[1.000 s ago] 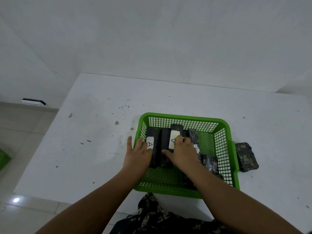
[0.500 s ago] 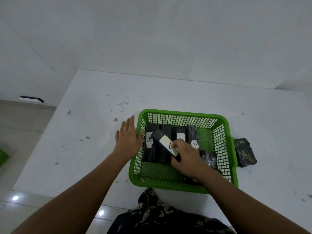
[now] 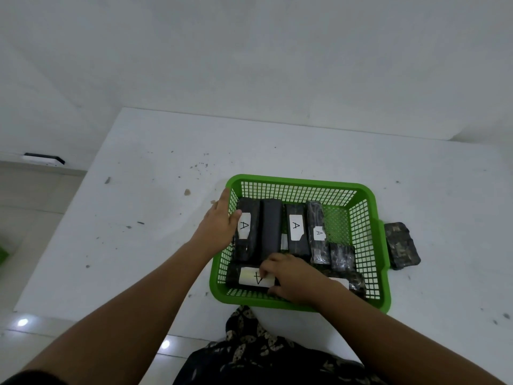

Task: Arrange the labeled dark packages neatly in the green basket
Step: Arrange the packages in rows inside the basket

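Observation:
The green basket (image 3: 369, 195) stands on the white table and holds several dark packages with white "A" labels. A row of them stands side by side at the back, such as one at the left (image 3: 248, 229) and one in the middle (image 3: 296, 232). Another labeled package (image 3: 251, 277) lies crosswise at the basket's front left. My right hand (image 3: 291, 276) grips that crosswise package at its right end. My left hand (image 3: 219, 223) rests flat against the outside of the basket's left wall, thumb over the rim.
One dark package (image 3: 401, 245) lies on the table just outside the basket's right wall. The table (image 3: 138, 232) has small specks of debris at its left and ends at its near edge just in front of the basket. Patterned clothing (image 3: 255, 343) shows below.
My right hand has carried the labeled package from above the back row down to the basket's front, laying it crosswise. My left hand has stayed at the basket's left wall, now gripping its rim.

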